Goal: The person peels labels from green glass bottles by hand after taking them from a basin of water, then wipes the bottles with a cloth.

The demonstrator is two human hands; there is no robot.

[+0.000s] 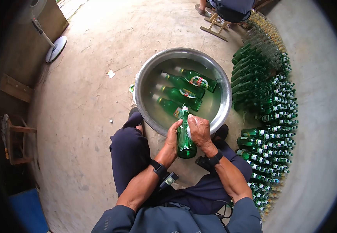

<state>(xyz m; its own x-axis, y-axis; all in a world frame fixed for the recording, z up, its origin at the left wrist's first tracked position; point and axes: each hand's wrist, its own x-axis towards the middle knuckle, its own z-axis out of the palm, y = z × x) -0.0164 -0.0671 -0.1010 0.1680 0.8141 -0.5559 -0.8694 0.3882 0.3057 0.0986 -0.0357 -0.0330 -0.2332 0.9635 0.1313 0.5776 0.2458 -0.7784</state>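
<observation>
A green glass bottle is tilted over the near rim of a wide metal basin, its neck toward the water and its base toward me. My left hand is closed around the bottle's left side. On the other side my right hand has its fingers curled against the bottle, beside a whitish patch on the glass. Several more green bottles lie in the cloudy water, among them an upper one with a red and white label and a lower one partly behind the held bottle's neck.
Rows of green bottles line the wall on my right, with clear ones farther back. A person sits on a wooden stool at the top. Left are a stand with a round base and a wooden chair. Paper scraps lie on the floor.
</observation>
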